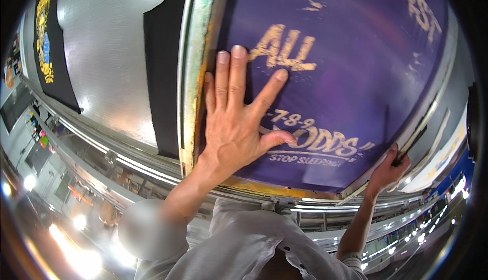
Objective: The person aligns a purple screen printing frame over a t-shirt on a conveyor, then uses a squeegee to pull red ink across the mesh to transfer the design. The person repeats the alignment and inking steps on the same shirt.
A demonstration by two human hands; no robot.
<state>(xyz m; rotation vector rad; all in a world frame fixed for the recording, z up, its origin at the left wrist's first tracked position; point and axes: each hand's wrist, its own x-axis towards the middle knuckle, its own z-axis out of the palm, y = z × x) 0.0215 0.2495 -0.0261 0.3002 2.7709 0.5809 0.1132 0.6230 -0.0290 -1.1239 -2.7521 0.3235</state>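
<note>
A screen printing screen (356,102) with purple mesh and pale lettering fills the middle and right in front of me. My left hand (231,122) lies on its left part with the fingers spread, the palm down on or just above the purple mesh. Its fingertips come close to the upper lettering. At the lower right corner, my right hand (386,173) grips the screen's frame (419,125), its fingers curled round the edge. Some of those fingers are hidden. A small dark gap or object shows beside them, too dim to tell.
Left of the screen is a shiny metal platen (112,41). A black garment piece (165,71) lies between it and the screen. Farther left is a black garment (46,51) with a yellow and blue print. Metal rails (132,163) run along the near side.
</note>
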